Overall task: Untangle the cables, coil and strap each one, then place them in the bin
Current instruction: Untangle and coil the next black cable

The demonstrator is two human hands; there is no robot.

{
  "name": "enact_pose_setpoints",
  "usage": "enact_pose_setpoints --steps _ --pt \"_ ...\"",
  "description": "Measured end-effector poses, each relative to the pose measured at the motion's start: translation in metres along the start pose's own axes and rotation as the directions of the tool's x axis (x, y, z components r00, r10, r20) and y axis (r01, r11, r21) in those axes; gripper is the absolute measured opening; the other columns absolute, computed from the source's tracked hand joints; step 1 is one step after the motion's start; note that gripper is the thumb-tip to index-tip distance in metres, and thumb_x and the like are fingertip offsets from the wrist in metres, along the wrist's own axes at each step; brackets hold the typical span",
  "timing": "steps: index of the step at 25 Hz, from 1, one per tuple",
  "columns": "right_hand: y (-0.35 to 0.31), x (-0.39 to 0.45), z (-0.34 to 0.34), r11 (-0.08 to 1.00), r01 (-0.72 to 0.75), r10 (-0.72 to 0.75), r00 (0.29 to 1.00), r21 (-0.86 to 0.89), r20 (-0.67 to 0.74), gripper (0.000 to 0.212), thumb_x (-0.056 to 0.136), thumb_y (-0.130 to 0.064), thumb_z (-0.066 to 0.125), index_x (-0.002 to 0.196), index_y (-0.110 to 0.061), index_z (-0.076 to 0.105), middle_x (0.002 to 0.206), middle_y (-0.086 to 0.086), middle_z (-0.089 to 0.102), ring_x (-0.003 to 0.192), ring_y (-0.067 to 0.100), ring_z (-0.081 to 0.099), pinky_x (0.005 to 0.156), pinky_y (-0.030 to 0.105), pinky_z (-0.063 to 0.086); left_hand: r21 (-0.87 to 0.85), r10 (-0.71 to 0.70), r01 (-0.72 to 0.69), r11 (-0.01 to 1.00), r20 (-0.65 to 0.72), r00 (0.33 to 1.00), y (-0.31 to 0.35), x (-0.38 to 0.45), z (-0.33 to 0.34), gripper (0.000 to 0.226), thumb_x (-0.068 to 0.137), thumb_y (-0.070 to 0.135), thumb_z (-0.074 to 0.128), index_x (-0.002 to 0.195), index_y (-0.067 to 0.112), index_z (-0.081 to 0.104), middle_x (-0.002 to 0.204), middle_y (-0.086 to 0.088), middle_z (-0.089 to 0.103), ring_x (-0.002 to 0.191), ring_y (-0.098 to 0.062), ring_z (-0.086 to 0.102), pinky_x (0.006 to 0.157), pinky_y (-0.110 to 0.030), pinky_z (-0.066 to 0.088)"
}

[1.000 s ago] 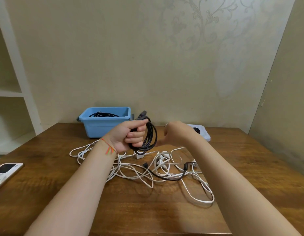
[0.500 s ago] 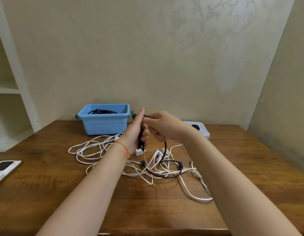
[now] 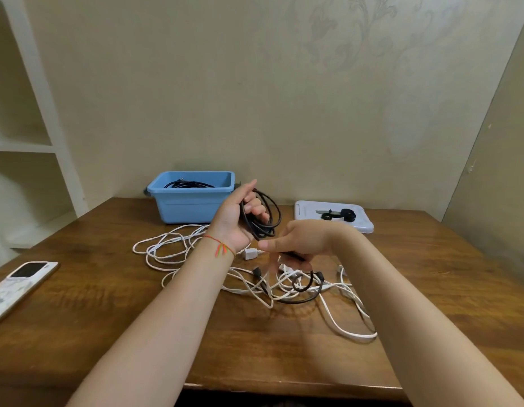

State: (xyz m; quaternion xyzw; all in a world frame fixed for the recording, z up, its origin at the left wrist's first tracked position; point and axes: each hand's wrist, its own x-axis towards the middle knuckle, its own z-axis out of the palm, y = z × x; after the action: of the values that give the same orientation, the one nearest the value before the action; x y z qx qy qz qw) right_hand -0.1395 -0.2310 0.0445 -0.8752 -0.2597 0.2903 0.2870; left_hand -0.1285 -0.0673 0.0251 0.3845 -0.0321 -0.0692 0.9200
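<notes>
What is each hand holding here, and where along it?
Left hand holds the coiled loops of the black cable. Right hand pinches the same cable's loose tail, which trails down to the table.

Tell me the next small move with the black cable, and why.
Probably draw the right hand back up to lay another loop into the left hand: the black cable is only partly coiled there, and its tail lies slack across the white cables.

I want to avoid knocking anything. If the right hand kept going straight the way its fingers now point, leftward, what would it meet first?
Probably the left hand, at its wrist below the black cable coil; the right hand looks close, though depth is unclear.
</notes>
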Motion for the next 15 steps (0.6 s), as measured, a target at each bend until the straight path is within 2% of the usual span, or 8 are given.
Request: enact_pose_setpoints --steps 2,4,7,8,10,11,13,15 --pt "0.010 0.005 -0.002 0.994 -0.111 0.112 0.985 0.012 -0.130 0.063 0.083 -0.070 0.058 0.062 -0.011 0.055 0.050 0.001 0.039 0.046 0.018 0.039 0.057 0.027 0.041 0.010 -0.036 0.036 0.999 0.050 0.998 0.004 -0.005 0.003 0.041 0.095 0.028 0.056 0.060 0.020 0.038 0.047 0.007 0.027 0.043 -0.008 0.037 0.055 -0.024 0.042" --pt "0.020 0.009 -0.006 0.988 -0.155 0.157 0.971 0.025 -0.182 0.064 0.074 -0.075 0.063 0.059 -0.016 0.043 0.053 -0.001 0.037 0.046 0.017 0.034 0.055 0.026 0.036 0.047 -0.063 0.058 0.997 0.091 0.994 0.006 -0.009 0.003 0.036 0.092 0.028 0.058 0.060 0.018 0.044 0.049 0.005 0.030 0.046 -0.010 0.040 0.057 -0.025 0.042" --pt "0.029 0.009 -0.010 0.993 -0.104 0.093 0.984 -0.062 -0.155 0.057 0.080 -0.069 0.062 0.070 -0.013 0.059 0.062 0.001 0.042 0.057 0.016 0.039 0.062 0.028 0.038 0.086 -0.079 0.066 0.994 0.169 0.982 0.004 -0.013 0.003 0.029 0.087 0.028 0.060 0.062 0.015 0.053 0.059 0.001 0.047 0.054 -0.013 0.048 0.051 -0.023 0.042" --pt "0.031 0.009 -0.010 0.999 -0.029 0.028 0.994 -0.017 -0.103 0.049 0.089 -0.059 0.059 0.079 -0.012 0.066 0.063 0.000 0.041 0.058 0.015 0.038 0.063 0.027 0.037 0.075 -0.074 0.061 0.995 0.187 0.979 0.004 -0.014 0.003 0.027 0.086 0.028 0.061 0.062 0.015 0.055 0.068 -0.001 0.056 0.057 -0.014 0.053 0.049 -0.022 0.042" --pt "0.038 0.006 -0.010 0.975 0.106 -0.110 0.994 0.197 0.011 0.033 0.101 -0.035 0.051 0.090 -0.010 0.069 0.064 -0.002 0.035 0.059 0.012 0.032 0.060 0.025 0.031 0.017 -0.050 0.047 0.999 0.212 0.976 0.007 -0.013 0.002 0.024 0.087 0.028 0.060 0.067 0.015 0.059 0.076 -0.001 0.062 0.058 -0.012 0.057 0.049 -0.020 0.043" --pt "0.043 0.005 -0.011 0.948 0.128 -0.141 0.990 0.293 0.023 0.028 0.101 -0.029 0.051 0.087 -0.010 0.066 0.065 -0.002 0.033 0.059 0.012 0.030 0.058 0.024 0.029 -0.016 -0.044 0.050 0.999 0.243 0.969 0.009 -0.012 0.000 0.024 0.090 0.030 0.057 0.070 0.016 0.059 0.069 0.003 0.059 0.052 -0.008 0.053 0.050 -0.019 0.041" --pt "0.049 0.005 -0.015 0.926 0.077 -0.066 0.997 0.371 -0.041 0.033 0.090 -0.037 0.066 0.069 -0.016 0.051 0.062 -0.001 0.028 0.054 0.013 0.026 0.054 0.024 0.025 0.034 -0.113 0.108 0.994 0.352 0.929 0.014 -0.013 -0.004 0.030 0.096 0.033 0.049 0.073 0.017 0.057 0.049 0.010 0.043 0.036 -0.003 0.038 0.047 -0.019 0.033" --pt "0.053 0.006 -0.019 0.940 -0.035 0.103 0.978 0.341 -0.183 0.050 0.071 -0.046 0.081 0.062 -0.021 0.038 0.058 -0.002 0.025 0.050 0.013 0.023 0.051 0.026 0.025 0.336 -0.282 0.144 0.931 0.408 0.869 0.016 -0.014 -0.004 0.037 0.101 0.033 0.042 0.071 0.015 0.054 0.038 0.011 0.034 0.028 -0.002 0.028 0.043 -0.022 0.023"
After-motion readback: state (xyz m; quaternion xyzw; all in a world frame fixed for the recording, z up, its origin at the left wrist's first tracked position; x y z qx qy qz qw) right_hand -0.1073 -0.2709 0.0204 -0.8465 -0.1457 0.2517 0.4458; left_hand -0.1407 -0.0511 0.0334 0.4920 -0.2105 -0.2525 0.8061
